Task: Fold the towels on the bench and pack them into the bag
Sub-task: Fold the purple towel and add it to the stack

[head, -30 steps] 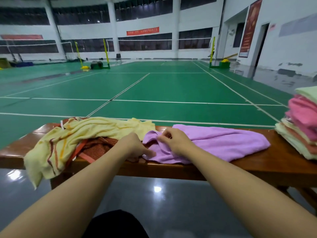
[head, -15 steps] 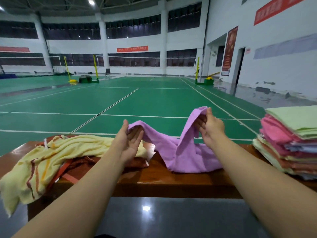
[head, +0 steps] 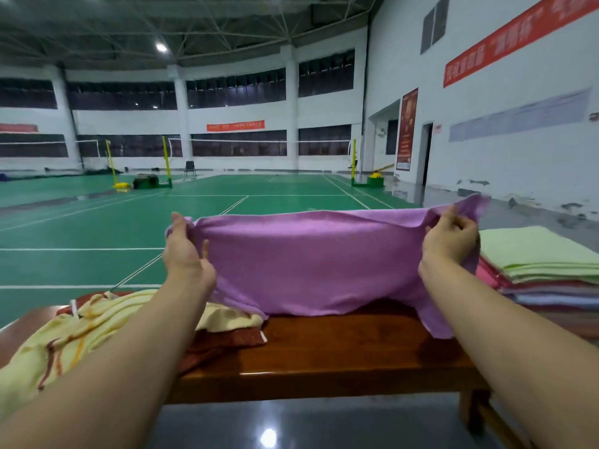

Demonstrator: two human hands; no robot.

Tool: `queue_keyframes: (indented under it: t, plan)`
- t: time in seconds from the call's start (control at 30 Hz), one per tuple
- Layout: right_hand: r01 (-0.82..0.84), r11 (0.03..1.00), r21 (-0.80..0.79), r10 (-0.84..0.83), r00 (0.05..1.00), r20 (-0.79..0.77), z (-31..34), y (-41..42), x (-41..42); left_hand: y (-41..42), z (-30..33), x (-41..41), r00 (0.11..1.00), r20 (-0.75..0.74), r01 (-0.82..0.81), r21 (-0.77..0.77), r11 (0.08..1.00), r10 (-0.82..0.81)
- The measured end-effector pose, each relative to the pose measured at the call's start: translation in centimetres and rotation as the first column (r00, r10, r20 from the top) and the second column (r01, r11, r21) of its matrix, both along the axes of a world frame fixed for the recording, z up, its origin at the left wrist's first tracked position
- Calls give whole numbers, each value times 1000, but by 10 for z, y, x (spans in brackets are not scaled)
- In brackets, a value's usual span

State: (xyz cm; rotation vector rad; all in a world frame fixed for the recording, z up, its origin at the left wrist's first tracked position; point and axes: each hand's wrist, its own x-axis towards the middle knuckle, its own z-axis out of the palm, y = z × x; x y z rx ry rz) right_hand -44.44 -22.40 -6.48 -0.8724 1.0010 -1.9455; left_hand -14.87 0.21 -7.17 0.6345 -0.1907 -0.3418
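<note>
A purple towel point(head: 311, 264) is stretched wide in the air above the brown wooden bench point(head: 340, 358). My left hand point(head: 186, 254) pinches its left top corner and my right hand point(head: 450, 241) grips its right top corner. The towel's lower edge hangs down to the bench top. On the bench's left lies a crumpled yellow striped towel point(head: 71, 345) over a reddish-brown towel point(head: 227, 341). No bag is in view.
A stack of folded towels point(head: 544, 273), green on top with pink and pale ones below, stands on the bench at the right. Beyond the bench spreads a green badminton court point(head: 227, 222) with net posts. Grey glossy floor point(head: 291, 426) lies in front.
Both hands have lifted the purple towel off the bench and moved apart, spreading it flat between them. The view has tilted upward.
</note>
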Motion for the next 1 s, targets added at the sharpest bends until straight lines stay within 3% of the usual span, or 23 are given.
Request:
queue_keyframes:
  t: [0.17,0.27,0.37,0.53,0.63,0.8,1.0]
  plan:
    - [121,988,-95,-117,992,47,19,19,-7,7,17,-10,953,6,-304,64,951,304]
    - [158,972,-172,-150,987,58,24,30,-3,5,27,-21,858,119,-513,128,849,500]
    - [170,963,-210,-162,985,52,27,38,-3,5,36,-29,760,261,-649,270,711,595]
    - [175,954,-245,-170,985,42,28,50,-8,20,47,-51,699,387,-715,348,607,602]
    - [164,952,-258,-153,986,61,21,65,-8,29,47,-62,680,388,-733,374,568,622]
    - [286,902,-323,-274,958,82,23,73,-9,30,55,-74,609,406,-792,363,492,681]
    - [334,896,-294,-371,925,-80,-5,31,-4,1,24,-47,690,421,-717,512,474,589]
